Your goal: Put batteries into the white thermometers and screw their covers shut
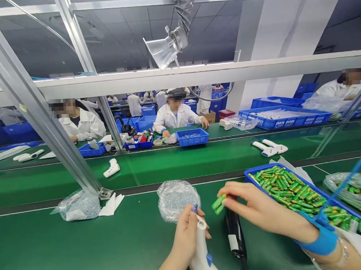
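My left hand (187, 231) is closed around a white gun-shaped handheld device (201, 246), whose handle end points up with an opening at its top. A small blue piece (195, 208) shows by my left thumb, and a blue trigger (209, 259) sits lower on the device. Between the thumb and fingers of my right hand (247, 202) are green batteries (219, 204), held to the right of the handle's open end. Below that hand lies a black corded power tool (235, 233) with a white label, partly covered by the hand.
A blue tray (249, 172) heaped with batteries stands at right, beside a plastic bag (352, 182). Bags of small metal parts (179, 199) lie ahead. More white devices (268, 147) rest on the green conveyor (170, 161). A metal post (88, 172) rises at left; co-workers sit opposite.
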The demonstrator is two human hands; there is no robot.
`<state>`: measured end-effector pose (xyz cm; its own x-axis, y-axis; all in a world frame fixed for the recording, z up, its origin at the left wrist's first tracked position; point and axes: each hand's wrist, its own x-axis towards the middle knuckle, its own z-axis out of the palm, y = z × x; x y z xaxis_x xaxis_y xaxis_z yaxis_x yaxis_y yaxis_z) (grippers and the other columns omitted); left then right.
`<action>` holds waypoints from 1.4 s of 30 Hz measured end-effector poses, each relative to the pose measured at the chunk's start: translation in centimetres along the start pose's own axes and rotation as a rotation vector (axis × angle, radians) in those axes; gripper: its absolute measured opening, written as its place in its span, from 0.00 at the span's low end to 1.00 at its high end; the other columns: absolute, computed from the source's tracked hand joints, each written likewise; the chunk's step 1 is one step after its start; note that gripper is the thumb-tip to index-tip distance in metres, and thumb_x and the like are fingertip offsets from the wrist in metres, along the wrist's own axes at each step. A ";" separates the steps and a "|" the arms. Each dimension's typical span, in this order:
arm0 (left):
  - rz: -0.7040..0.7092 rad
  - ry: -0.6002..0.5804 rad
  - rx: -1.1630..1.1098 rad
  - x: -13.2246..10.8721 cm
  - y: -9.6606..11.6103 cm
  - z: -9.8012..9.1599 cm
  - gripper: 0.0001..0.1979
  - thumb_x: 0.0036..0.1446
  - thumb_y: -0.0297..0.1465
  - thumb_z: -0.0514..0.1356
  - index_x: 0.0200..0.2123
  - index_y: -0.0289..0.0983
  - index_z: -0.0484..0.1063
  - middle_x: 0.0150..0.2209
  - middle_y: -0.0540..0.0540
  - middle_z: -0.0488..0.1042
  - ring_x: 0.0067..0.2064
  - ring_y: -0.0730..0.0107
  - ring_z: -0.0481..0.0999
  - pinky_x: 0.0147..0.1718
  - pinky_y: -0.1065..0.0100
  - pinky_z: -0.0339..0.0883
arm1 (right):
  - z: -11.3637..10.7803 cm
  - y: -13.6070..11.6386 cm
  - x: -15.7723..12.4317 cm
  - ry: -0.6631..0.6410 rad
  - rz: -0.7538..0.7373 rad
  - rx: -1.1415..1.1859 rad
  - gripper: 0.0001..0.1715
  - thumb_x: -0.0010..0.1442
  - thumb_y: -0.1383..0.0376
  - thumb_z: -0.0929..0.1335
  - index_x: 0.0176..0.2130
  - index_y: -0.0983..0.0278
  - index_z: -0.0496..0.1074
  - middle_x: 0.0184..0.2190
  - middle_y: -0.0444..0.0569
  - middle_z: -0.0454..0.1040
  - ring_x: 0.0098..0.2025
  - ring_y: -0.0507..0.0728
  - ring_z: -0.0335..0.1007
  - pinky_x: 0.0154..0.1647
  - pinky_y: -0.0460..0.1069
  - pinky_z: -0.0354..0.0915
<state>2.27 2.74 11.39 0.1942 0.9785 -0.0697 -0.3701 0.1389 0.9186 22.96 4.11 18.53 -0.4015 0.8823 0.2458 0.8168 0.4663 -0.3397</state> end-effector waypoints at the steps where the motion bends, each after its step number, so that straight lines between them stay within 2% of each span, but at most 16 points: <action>1: 0.006 -0.044 0.017 0.2 -0.5 0.0 0.32 0.39 0.62 0.58 0.26 0.36 0.65 0.17 0.52 0.68 0.16 0.75 0.68 0.16 0.75 0.58 | 0.0 -1.9 0.2 -0.071 -0.028 0.091 0.10 0.64 0.61 0.61 0.40 0.59 0.70 0.32 0.44 0.71 0.33 0.52 0.68 0.34 0.46 0.63; 3: 0.050 -0.110 0.080 0.3 -1.2 -0.2 0.31 0.45 0.60 0.55 0.27 0.35 0.65 0.17 0.52 0.68 0.16 0.75 0.68 0.16 0.76 0.57 | 0.1 -4.8 0.8 -0.143 -0.066 0.189 0.07 0.62 0.64 0.63 0.35 0.60 0.70 0.28 0.42 0.69 0.29 0.51 0.64 0.31 0.45 0.60; 5: 0.113 -0.156 0.167 0.2 -1.6 -0.5 0.30 0.49 0.59 0.53 0.28 0.35 0.66 0.18 0.52 0.67 0.18 0.75 0.68 0.17 0.76 0.56 | 0.2 -6.2 1.6 -0.185 -0.068 0.217 0.10 0.61 0.66 0.63 0.27 0.62 0.66 0.23 0.41 0.65 0.26 0.50 0.60 0.27 0.45 0.56; 10: 0.199 -0.171 0.249 -0.1 -1.8 -1.0 0.29 0.53 0.57 0.50 0.30 0.35 0.67 0.19 0.52 0.66 0.20 0.75 0.68 0.19 0.75 0.58 | 0.7 -6.5 2.8 -0.261 -0.064 0.225 0.17 0.57 0.69 0.65 0.19 0.64 0.58 0.18 0.39 0.58 0.21 0.48 0.52 0.22 0.45 0.48; 15: 0.165 -0.104 0.114 -0.4 -2.3 -1.1 0.29 0.49 0.59 0.53 0.27 0.36 0.64 0.20 0.51 0.66 0.18 0.75 0.66 0.17 0.75 0.60 | 0.6 -6.3 2.8 -0.337 -0.030 0.308 0.15 0.56 0.66 0.66 0.20 0.64 0.65 0.15 0.39 0.59 0.19 0.48 0.52 0.19 0.44 0.49; 17: 0.118 -0.082 0.013 -0.6 -2.5 -1.0 0.29 0.47 0.59 0.55 0.27 0.36 0.63 0.18 0.52 0.66 0.16 0.76 0.65 0.15 0.76 0.59 | 0.7 -6.3 2.6 -0.281 0.009 0.385 0.11 0.57 0.64 0.65 0.25 0.64 0.68 0.18 0.40 0.65 0.21 0.48 0.58 0.21 0.43 0.55; 20: 0.109 -0.011 -0.104 -0.7 -2.5 -0.8 0.29 0.47 0.59 0.56 0.28 0.36 0.63 0.16 0.52 0.67 0.16 0.77 0.65 0.16 0.76 0.59 | 1.3 -6.5 1.8 -0.154 0.023 0.446 0.06 0.56 0.65 0.66 0.28 0.64 0.67 0.24 0.42 0.71 0.26 0.50 0.65 0.27 0.43 0.61; 22: 0.133 -0.006 -0.128 -0.8 -2.3 -0.8 0.28 0.48 0.58 0.56 0.29 0.36 0.64 0.17 0.53 0.67 0.16 0.77 0.65 0.17 0.76 0.60 | 1.8 -6.8 1.0 -0.176 -0.022 0.444 0.01 0.56 0.69 0.65 0.33 0.63 0.67 0.25 0.42 0.73 0.28 0.51 0.68 0.29 0.44 0.63; 24: 0.174 -0.064 -0.103 -0.8 -1.9 -0.8 0.27 0.50 0.56 0.56 0.28 0.36 0.65 0.17 0.52 0.67 0.18 0.76 0.66 0.19 0.75 0.61 | 2.1 -6.9 0.3 -0.195 -0.085 0.448 0.13 0.57 0.71 0.63 0.43 0.62 0.67 0.29 0.43 0.75 0.29 0.51 0.69 0.31 0.44 0.64; 26: 0.205 -0.107 -0.067 -0.7 -1.6 -0.9 0.27 0.51 0.56 0.54 0.28 0.36 0.65 0.17 0.51 0.67 0.18 0.76 0.66 0.19 0.75 0.60 | 2.7 -6.8 -0.2 -0.115 -0.126 0.474 0.19 0.60 0.71 0.61 0.51 0.59 0.64 0.34 0.44 0.76 0.31 0.51 0.71 0.33 0.44 0.66; 29: 0.204 -0.102 -0.054 -0.7 -1.3 -0.8 0.27 0.53 0.56 0.53 0.27 0.36 0.64 0.17 0.51 0.68 0.18 0.76 0.66 0.17 0.76 0.58 | 4.4 -6.1 -0.7 0.112 -0.096 0.617 0.18 0.62 0.69 0.62 0.51 0.54 0.65 0.37 0.43 0.76 0.32 0.51 0.72 0.33 0.44 0.69; 31: 0.191 -0.095 -0.061 -0.7 -1.4 -0.7 0.26 0.53 0.56 0.53 0.27 0.36 0.64 0.17 0.52 0.67 0.18 0.77 0.65 0.18 0.77 0.58 | 6.2 -5.9 -0.9 0.231 -0.048 0.755 0.15 0.62 0.67 0.64 0.48 0.53 0.66 0.37 0.43 0.75 0.29 0.50 0.72 0.30 0.44 0.71; 35: 0.173 -0.076 -0.040 -0.9 -1.6 -0.6 0.27 0.50 0.57 0.54 0.28 0.37 0.65 0.20 0.51 0.68 0.20 0.74 0.66 0.19 0.74 0.61 | 8.5 -6.1 -0.7 0.353 0.005 0.796 0.12 0.59 0.66 0.67 0.44 0.56 0.70 0.34 0.45 0.75 0.28 0.52 0.72 0.22 0.44 0.70; 37: 0.152 -0.017 -0.002 -1.0 -1.6 -0.7 0.28 0.49 0.58 0.54 0.29 0.37 0.66 0.24 0.49 0.69 0.23 0.71 0.67 0.22 0.71 0.64 | 8.5 -6.3 -0.5 0.355 0.001 0.751 0.12 0.57 0.66 0.69 0.43 0.57 0.72 0.33 0.47 0.76 0.31 0.55 0.73 0.24 0.46 0.71; 39: 0.167 0.042 0.069 -0.9 -1.5 -0.9 0.28 0.48 0.59 0.54 0.27 0.37 0.67 0.25 0.48 0.70 0.26 0.69 0.68 0.26 0.69 0.66 | 7.9 -6.3 -0.4 0.287 -0.053 0.694 0.12 0.57 0.66 0.68 0.43 0.56 0.74 0.33 0.47 0.76 0.34 0.56 0.72 0.32 0.49 0.71; 42: 0.259 0.053 0.150 -0.6 -1.2 -1.0 0.26 0.52 0.56 0.53 0.29 0.37 0.67 0.27 0.48 0.69 0.30 0.68 0.69 0.32 0.69 0.66 | 7.4 -5.9 -0.4 0.118 -0.106 0.632 0.15 0.61 0.64 0.65 0.47 0.54 0.72 0.44 0.50 0.72 0.46 0.58 0.68 0.46 0.53 0.66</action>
<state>1.72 2.10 9.96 0.0618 0.9856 0.1575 -0.2616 -0.1363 0.9555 15.20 1.44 13.69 -0.3884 0.8333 0.3933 0.3596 0.5300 -0.7679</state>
